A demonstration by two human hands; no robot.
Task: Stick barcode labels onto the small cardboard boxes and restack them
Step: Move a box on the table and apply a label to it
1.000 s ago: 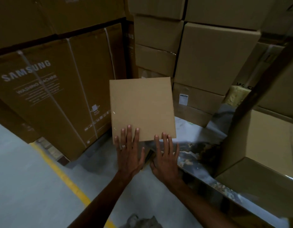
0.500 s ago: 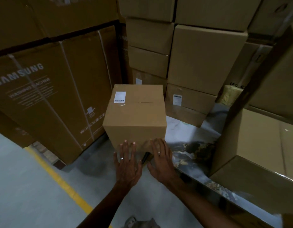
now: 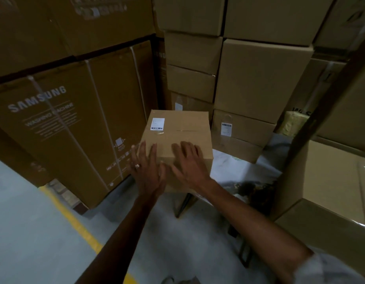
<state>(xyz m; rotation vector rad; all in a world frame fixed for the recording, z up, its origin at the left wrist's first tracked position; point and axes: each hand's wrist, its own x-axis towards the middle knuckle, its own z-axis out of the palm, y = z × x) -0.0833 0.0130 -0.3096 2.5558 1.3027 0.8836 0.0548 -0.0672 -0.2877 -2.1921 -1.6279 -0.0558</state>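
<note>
Box (image 3: pixel 177 144) has tipped label (image 3: pixel 157 124) up and landed; my left hand (image 3: pixel 147 171) and right hand (image 3: pixel 188 162) press it flat-fingered, grip released, restacking next

My hands cover the near face of the small box (image 3: pixel 177 136). The print on its label (image 3: pixel 157 124) is too small to read. The big cartons (image 3: pixel 341 181) at right run off frame.
</note>
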